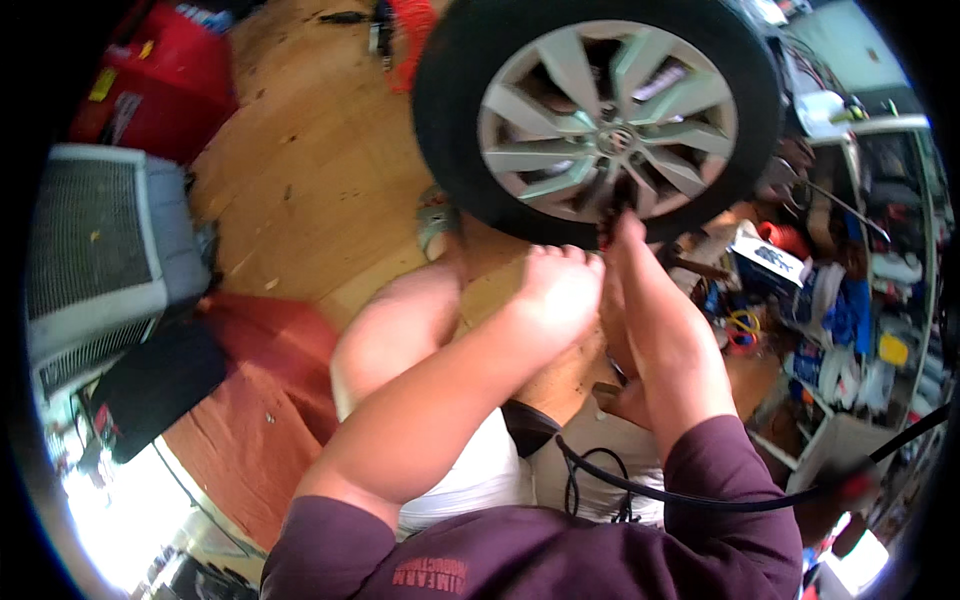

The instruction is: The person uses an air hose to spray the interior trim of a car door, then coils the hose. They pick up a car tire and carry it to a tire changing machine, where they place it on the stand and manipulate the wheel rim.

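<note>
A car wheel with a black tyre and a silver multi-spoke rim stands upright in front of me. My left hand is closed just below the tyre's lower edge, knuckles up. Whatever it holds, if anything, is hidden under the fingers. Reaching further, my right hand is at the lower part of the rim, its fingers closed around something dark and partly red that is too small to make out. The two hands are close together, the right one ahead of the left.
A wooden floor spreads to the left of the wheel. Farther left are a red case and a grey slatted unit. Cluttered shelves with boxes and bottles line the right. A black cable crosses near my right arm.
</note>
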Available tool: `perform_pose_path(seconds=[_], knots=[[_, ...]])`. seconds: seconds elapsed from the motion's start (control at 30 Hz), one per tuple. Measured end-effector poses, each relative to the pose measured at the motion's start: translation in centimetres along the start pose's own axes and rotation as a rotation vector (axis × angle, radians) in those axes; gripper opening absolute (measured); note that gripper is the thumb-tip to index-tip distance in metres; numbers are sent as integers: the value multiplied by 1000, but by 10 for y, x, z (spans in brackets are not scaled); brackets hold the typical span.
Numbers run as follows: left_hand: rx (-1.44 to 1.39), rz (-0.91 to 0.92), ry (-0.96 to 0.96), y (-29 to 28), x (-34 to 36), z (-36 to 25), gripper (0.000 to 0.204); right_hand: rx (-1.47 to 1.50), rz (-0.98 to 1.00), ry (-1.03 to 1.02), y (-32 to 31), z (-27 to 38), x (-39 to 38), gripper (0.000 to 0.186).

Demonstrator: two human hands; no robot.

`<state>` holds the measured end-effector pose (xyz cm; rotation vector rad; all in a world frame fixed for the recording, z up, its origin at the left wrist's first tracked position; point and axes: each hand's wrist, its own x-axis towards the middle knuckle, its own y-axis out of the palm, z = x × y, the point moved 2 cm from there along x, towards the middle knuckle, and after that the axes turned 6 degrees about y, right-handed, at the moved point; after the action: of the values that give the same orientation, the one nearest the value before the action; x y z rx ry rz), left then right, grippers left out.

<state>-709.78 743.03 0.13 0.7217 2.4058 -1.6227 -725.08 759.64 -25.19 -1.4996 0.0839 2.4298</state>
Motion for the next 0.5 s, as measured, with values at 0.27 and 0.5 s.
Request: perform_pose_path(seconds=[0.27,0.5], knots=[[41,13,43,-1,-3,-1,51,48,88,19,-4,7,-16,29],[53,55,57,5,-3,-3,52,-132,74,-19,-4,2,1,28]])
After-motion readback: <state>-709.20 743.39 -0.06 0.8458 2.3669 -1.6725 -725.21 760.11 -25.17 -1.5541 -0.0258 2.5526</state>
